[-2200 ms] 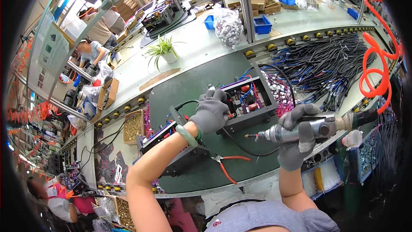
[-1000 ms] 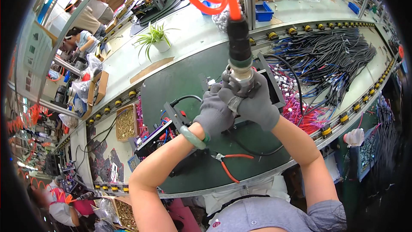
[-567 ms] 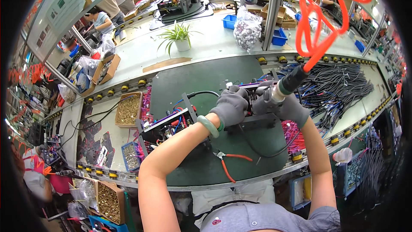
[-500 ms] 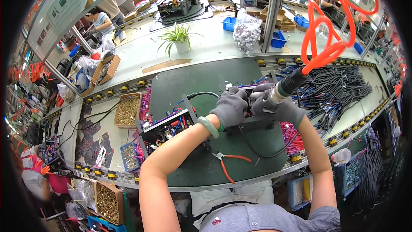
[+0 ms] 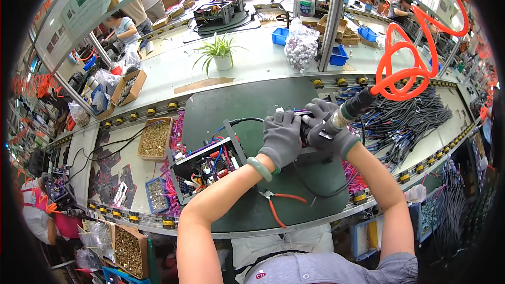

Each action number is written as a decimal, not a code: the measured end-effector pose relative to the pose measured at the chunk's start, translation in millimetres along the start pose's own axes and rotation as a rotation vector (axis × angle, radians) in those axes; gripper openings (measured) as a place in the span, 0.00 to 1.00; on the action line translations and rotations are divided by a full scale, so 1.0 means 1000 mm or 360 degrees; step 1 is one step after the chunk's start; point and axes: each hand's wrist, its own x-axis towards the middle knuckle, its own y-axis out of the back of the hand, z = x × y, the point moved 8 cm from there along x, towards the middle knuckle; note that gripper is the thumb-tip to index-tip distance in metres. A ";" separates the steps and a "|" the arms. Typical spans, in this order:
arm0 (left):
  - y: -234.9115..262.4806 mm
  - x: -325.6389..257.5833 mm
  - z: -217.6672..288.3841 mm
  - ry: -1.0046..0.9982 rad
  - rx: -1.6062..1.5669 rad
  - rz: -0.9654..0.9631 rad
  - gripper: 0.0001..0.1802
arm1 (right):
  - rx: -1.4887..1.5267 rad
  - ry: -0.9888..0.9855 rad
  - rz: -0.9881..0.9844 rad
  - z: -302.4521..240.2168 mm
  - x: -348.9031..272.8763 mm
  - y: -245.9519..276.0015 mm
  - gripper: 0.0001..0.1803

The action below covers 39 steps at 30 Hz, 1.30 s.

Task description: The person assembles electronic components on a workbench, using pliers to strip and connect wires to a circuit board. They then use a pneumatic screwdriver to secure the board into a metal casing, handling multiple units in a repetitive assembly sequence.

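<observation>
Both my hands wear grey gloves. My right hand (image 5: 327, 132) is closed around an air screwdriver (image 5: 344, 115), tilted over a dark electronic unit (image 5: 315, 154) on the green work mat. Its tip is hidden by my hand. My left hand (image 5: 282, 135) grips the near left part of the same unit, fingers bent over its top; most of the unit is covered by my hands. Left of it sits a second open metal case (image 5: 206, 167) with wires and circuit parts inside. Pliers with orange handles (image 5: 277, 203) lie on the mat (image 5: 231, 100) nearer to me.
An orange coiled air hose (image 5: 402, 76) rises to the upper right. Black cables (image 5: 415, 110) are heaped at the right. Boxes of small brass-coloured parts (image 5: 155, 138) and silver parts (image 5: 157, 194) stand left. A potted plant (image 5: 223, 62) is on the far bench. Other people work behind.
My left hand has shifted slightly left, and its fingers now lie flatter over the unit. The right hand has moved a little left with the screwdriver, and the hose loops have swung.
</observation>
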 end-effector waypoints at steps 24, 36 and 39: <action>0.051 -0.029 -0.031 -0.0013 -0.0269 0.0185 0.29 | 0.2365 -0.0682 0.0823 -0.031 -0.010 0.048 0.23; 0.122 -0.217 -0.204 0.0963 -0.0472 0.0320 0.41 | 0.3087 -0.1085 0.0144 -0.025 0.028 0.065 0.18; 0.072 -0.242 -0.227 0.0955 -0.1523 0.0802 0.43 | 0.3382 -0.1327 -0.0319 -0.033 0.020 -0.012 0.19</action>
